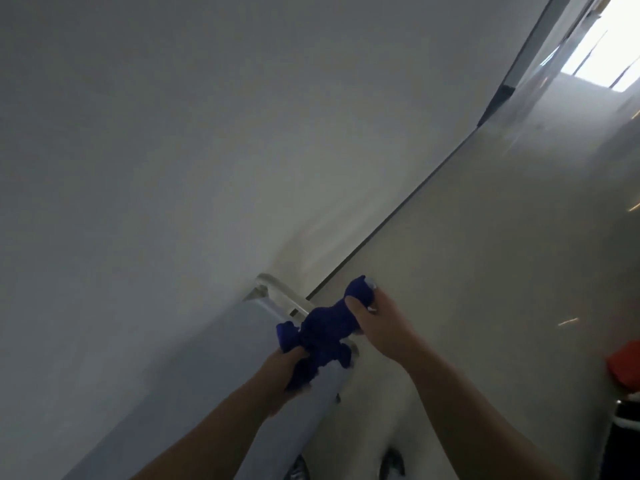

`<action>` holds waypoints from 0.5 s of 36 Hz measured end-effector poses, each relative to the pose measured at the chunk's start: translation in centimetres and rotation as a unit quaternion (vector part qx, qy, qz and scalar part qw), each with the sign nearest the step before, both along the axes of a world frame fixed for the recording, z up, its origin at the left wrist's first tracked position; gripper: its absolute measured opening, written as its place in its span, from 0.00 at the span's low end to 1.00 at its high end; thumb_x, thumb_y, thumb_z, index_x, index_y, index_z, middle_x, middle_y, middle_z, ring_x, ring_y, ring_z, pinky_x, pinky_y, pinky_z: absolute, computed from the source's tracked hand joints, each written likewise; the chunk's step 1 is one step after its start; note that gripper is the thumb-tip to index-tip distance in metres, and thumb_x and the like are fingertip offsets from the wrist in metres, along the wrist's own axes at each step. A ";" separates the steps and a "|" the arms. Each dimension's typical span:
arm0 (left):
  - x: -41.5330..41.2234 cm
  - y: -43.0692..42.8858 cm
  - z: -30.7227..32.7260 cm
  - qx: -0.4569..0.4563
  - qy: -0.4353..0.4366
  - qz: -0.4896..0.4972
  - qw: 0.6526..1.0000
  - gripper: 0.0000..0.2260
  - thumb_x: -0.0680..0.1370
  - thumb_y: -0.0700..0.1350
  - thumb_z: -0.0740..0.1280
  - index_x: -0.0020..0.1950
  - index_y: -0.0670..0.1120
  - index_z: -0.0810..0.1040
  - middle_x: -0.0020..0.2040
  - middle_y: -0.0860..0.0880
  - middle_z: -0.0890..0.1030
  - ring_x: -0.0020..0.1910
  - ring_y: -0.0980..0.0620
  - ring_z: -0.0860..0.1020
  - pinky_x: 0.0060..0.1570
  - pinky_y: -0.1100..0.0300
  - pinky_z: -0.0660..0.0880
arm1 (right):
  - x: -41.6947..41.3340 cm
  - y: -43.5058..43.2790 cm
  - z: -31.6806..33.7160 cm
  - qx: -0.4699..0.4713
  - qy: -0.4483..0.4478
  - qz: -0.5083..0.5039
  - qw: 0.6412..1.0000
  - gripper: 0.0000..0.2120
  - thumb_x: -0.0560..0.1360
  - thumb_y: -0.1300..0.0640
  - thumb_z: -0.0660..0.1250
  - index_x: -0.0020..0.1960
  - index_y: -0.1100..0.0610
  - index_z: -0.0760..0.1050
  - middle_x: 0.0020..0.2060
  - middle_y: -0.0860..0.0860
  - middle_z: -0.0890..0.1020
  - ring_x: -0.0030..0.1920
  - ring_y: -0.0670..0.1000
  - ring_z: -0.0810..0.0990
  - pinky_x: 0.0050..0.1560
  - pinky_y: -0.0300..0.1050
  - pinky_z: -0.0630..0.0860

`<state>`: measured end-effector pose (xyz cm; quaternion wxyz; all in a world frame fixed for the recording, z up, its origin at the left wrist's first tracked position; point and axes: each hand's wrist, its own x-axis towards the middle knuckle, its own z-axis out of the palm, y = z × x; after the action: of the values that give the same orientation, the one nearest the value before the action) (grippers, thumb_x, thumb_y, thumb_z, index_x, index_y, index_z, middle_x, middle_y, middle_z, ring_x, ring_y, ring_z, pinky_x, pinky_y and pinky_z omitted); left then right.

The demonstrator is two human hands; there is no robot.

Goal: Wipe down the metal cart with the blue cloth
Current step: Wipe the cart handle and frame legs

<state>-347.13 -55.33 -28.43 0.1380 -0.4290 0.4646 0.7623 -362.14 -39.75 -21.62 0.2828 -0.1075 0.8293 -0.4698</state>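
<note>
The blue cloth is bunched and stretched between both my hands, draped over the cart's tubular handle. My left hand grips the lower end of the cloth beside the handle. My right hand grips the upper end, fingers curled round it. The metal cart shows as a grey flat surface at lower left, seen at a steep tilt. Two of its wheels show at the bottom.
A white wall fills the left and top. The pale glossy floor runs to the right, with a dark baseboard line between. An orange thing lies at the right edge, a bright doorway at top right.
</note>
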 end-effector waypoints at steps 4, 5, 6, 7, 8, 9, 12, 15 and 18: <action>-1.4 -0.8 -0.3 -0.106 0.009 0.026 0.994 0.26 0.66 0.52 0.74 0.61 0.42 0.80 0.41 0.41 0.83 0.37 0.46 0.79 0.39 0.54 0.75 | -4.2 -1.7 -2.3 0.015 0.010 0.010 1.000 0.08 0.82 0.46 0.68 0.52 0.50 0.77 0.44 0.53 0.85 0.45 0.57 0.86 0.46 0.58 0.86; -1.9 -0.9 -0.3 -0.136 0.005 0.026 0.990 0.23 0.69 0.51 0.74 0.60 0.41 0.80 0.39 0.43 0.83 0.34 0.48 0.79 0.36 0.57 0.75 | -5.3 -2.3 -2.9 0.029 0.011 0.013 0.999 0.09 0.82 0.47 0.68 0.52 0.52 0.76 0.43 0.53 0.84 0.44 0.57 0.85 0.41 0.51 0.85; -2.4 -1.0 0.0 -0.167 -0.002 0.025 0.986 0.18 0.73 0.48 0.74 0.59 0.41 0.79 0.38 0.44 0.83 0.32 0.51 0.79 0.33 0.60 0.75 | -6.3 -2.9 -3.6 0.034 0.009 0.017 0.999 0.09 0.83 0.50 0.68 0.53 0.56 0.76 0.42 0.53 0.83 0.44 0.57 0.84 0.37 0.44 0.81; -3.0 -1.1 0.1 -0.197 -0.017 0.020 0.980 0.11 0.77 0.44 0.73 0.57 0.41 0.80 0.38 0.45 0.83 0.31 0.52 0.79 0.31 0.63 0.75 | -7.2 -3.6 -4.3 0.043 0.011 0.024 0.999 0.08 0.83 0.53 0.68 0.56 0.58 0.75 0.44 0.53 0.83 0.44 0.56 0.83 0.34 0.39 0.76; -3.6 -1.3 0.3 -0.224 -0.029 0.008 0.974 0.04 0.80 0.42 0.70 0.52 0.42 0.79 0.37 0.46 0.81 0.30 0.53 0.78 0.30 0.65 0.75 | -8.2 -4.4 -5.2 0.052 0.016 0.034 0.998 0.09 0.84 0.54 0.67 0.59 0.59 0.74 0.46 0.53 0.82 0.44 0.55 0.82 0.33 0.38 0.73; -4.3 -1.4 0.5 -0.244 -0.043 -0.006 0.969 0.04 0.81 0.41 0.69 0.46 0.45 0.78 0.35 0.48 0.80 0.30 0.54 0.77 0.29 0.65 0.75 | -9.1 -5.1 -5.9 0.067 0.015 0.051 0.996 0.09 0.84 0.54 0.67 0.61 0.57 0.73 0.47 0.52 0.81 0.44 0.52 0.80 0.34 0.37 0.71; -6.2 -1.1 0.4 -0.299 -0.074 -0.004 0.951 0.07 0.80 0.43 0.68 0.42 0.49 0.74 0.34 0.49 0.80 0.31 0.54 0.78 0.33 0.62 0.76 | -11.2 -6.7 -8.5 0.088 0.003 0.124 0.988 0.06 0.84 0.55 0.66 0.58 0.53 0.71 0.44 0.49 0.79 0.39 0.45 0.77 0.33 0.37 0.69; -8.3 0.3 -0.2 -0.348 -0.102 0.020 0.932 0.03 0.78 0.51 0.66 0.46 0.54 0.74 0.37 0.51 0.82 0.35 0.53 0.80 0.36 0.53 0.78 | -13.0 -7.4 -10.9 0.115 -0.039 0.187 0.975 0.06 0.84 0.54 0.65 0.60 0.52 0.72 0.44 0.50 0.79 0.42 0.48 0.79 0.37 0.39 0.70; -10.1 2.5 -1.7 -0.411 -0.171 -0.002 0.896 0.03 0.79 0.55 0.63 0.48 0.57 0.73 0.41 0.52 0.81 0.38 0.54 0.81 0.38 0.56 0.79 | -14.0 -7.7 -12.6 0.114 -0.108 0.267 0.951 0.04 0.85 0.59 0.63 0.53 0.59 0.75 0.40 0.54 0.76 0.39 0.49 0.74 0.35 0.33 0.70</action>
<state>-357.19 -52.86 -30.17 0.0285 -0.5699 0.7067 0.4184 -376.09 -47.40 -34.26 0.4962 -0.2401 0.7830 -0.2882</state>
